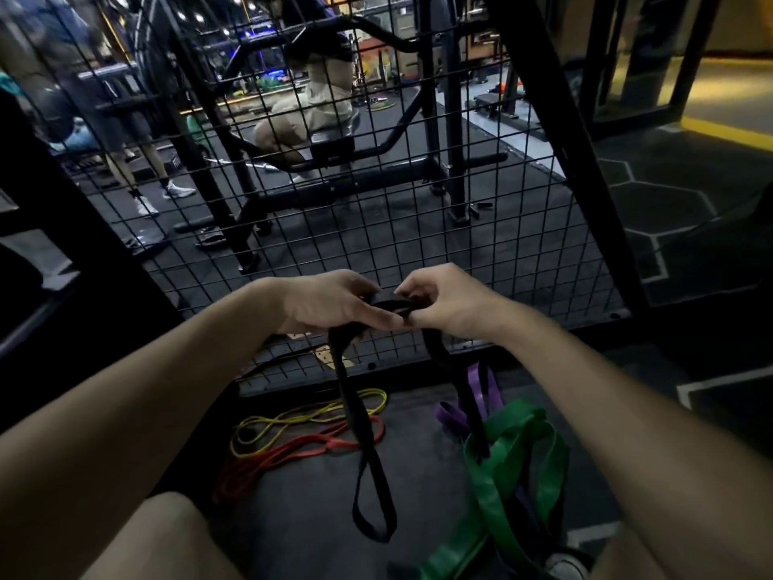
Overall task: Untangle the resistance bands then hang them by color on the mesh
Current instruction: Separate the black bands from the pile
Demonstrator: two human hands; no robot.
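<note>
A black band (368, 462) is gripped by the left hand (326, 303) and right hand (443, 305), close before the mesh (418, 228). Four more bands are seen on the floor: yellow band (301, 420) and red band (293, 452) near left, purple band (481, 391) and green band (514, 466) near right.

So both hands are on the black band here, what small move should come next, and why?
Probably draw the black band up and leftward, away from the green band. Both the left hand and right hand pinch it in front of the mesh; one strand hangs free as a loop, the other drops into the green and purple band tangle.
</note>
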